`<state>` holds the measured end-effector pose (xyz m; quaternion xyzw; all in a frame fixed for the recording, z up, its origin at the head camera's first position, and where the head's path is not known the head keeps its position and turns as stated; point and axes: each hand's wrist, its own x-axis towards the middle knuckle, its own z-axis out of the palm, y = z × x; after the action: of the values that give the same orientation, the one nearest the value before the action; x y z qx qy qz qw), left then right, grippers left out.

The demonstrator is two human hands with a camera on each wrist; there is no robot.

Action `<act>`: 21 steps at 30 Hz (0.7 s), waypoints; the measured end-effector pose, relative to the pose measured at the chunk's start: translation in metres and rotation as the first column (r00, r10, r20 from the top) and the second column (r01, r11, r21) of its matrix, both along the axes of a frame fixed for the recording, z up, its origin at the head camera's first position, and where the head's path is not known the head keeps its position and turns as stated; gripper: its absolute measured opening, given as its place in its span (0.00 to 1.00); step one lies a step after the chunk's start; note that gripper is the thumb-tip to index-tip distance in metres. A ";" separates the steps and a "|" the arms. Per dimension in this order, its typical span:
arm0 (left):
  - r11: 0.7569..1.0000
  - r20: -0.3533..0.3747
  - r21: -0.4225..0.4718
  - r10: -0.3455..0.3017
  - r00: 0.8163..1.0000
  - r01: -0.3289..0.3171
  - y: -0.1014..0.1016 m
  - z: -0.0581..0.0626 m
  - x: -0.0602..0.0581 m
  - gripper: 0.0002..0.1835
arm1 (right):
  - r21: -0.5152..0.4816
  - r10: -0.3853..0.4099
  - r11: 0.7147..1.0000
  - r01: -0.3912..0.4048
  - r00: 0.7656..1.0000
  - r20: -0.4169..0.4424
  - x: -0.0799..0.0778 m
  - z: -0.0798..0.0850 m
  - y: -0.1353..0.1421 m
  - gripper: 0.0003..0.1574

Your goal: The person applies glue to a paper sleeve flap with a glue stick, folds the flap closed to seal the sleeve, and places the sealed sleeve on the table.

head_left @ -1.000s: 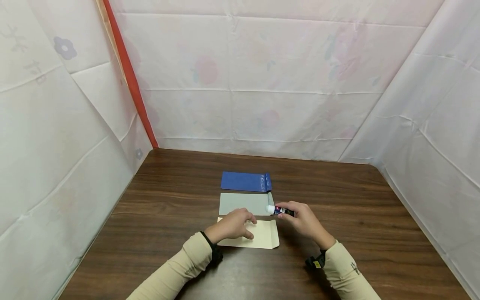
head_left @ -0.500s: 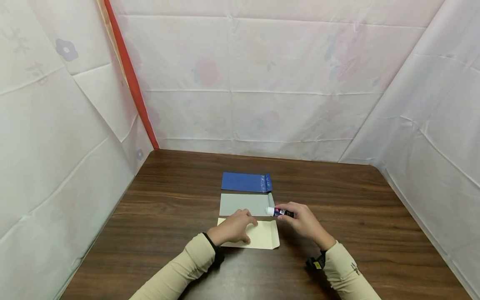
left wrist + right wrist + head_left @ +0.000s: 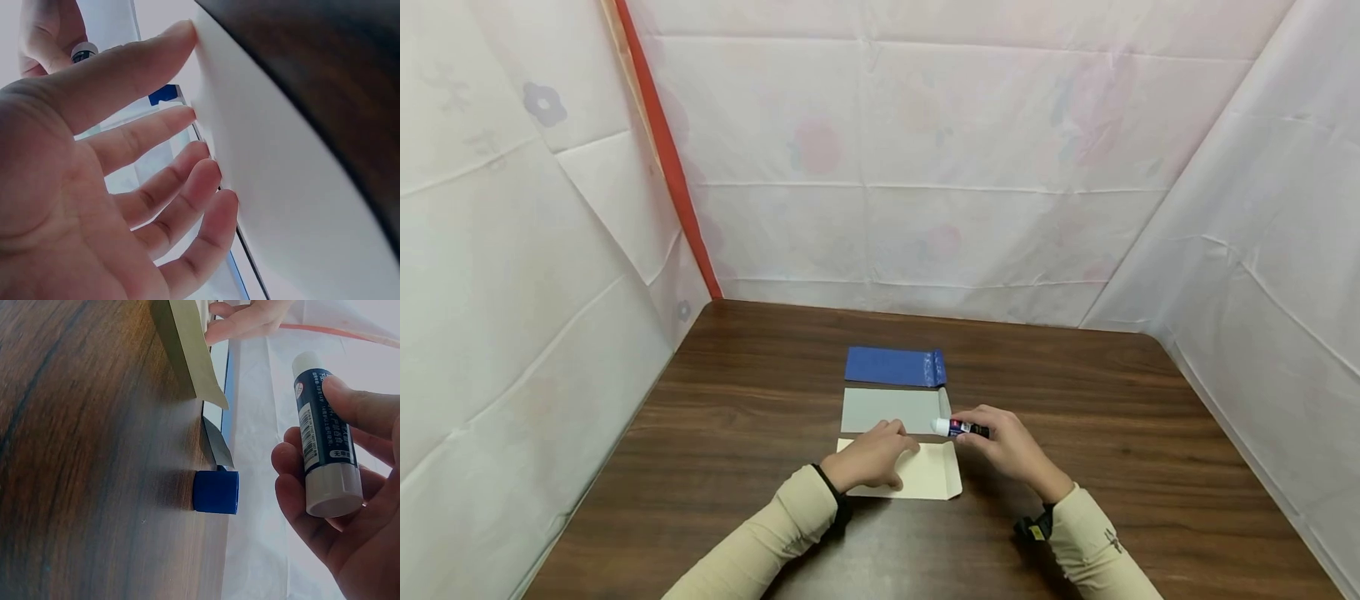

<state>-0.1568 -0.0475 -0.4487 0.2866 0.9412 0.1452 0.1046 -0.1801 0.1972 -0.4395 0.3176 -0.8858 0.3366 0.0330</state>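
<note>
My right hand [image 3: 1011,442] grips a glue stick [image 3: 325,434] between thumb and fingers. In the head view its white tip points left, over the flap end of a grey-green envelope [image 3: 887,410]; I cannot tell if it touches. My left hand [image 3: 871,457] rests its fingertips on a cream envelope [image 3: 925,473], thumb spread from the slightly bent fingers [image 3: 206,181]. The cream envelope's flap stands partly raised in the right wrist view. Farthest away lies a blue envelope [image 3: 886,366], with whitish smears near its curled flap [image 3: 215,492].
The three envelopes lie in a column on the dark wooden table [image 3: 737,433]. Pale printed sheeting [image 3: 970,167] hangs behind and on both sides. A red strip [image 3: 673,167] runs down the back left corner.
My left hand has settled lower on the cream envelope, thumb nearer the paper. The glue stick has shifted only slightly at the grey-green envelope's flap end. The head view has shifted a little.
</note>
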 end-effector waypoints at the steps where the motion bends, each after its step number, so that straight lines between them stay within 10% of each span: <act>1: 1.000 -0.004 -0.004 -0.003 1.000 0.003 0.001 0.000 -0.001 0.29 | -0.003 0.002 1.000 -0.002 1.000 -0.006 0.000 0.001 0.000 0.18; 21: 0.994 -0.049 -0.074 -0.080 0.996 0.076 0.012 0.002 -0.001 0.23 | 0.085 0.045 0.995 -0.045 0.999 0.004 0.004 0.006 0.009 0.17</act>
<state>-0.1574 -0.0357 -0.4469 0.3229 0.9363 0.0993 0.0960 -0.1760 0.2061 -0.4331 0.3381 -0.8921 0.2996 0.0109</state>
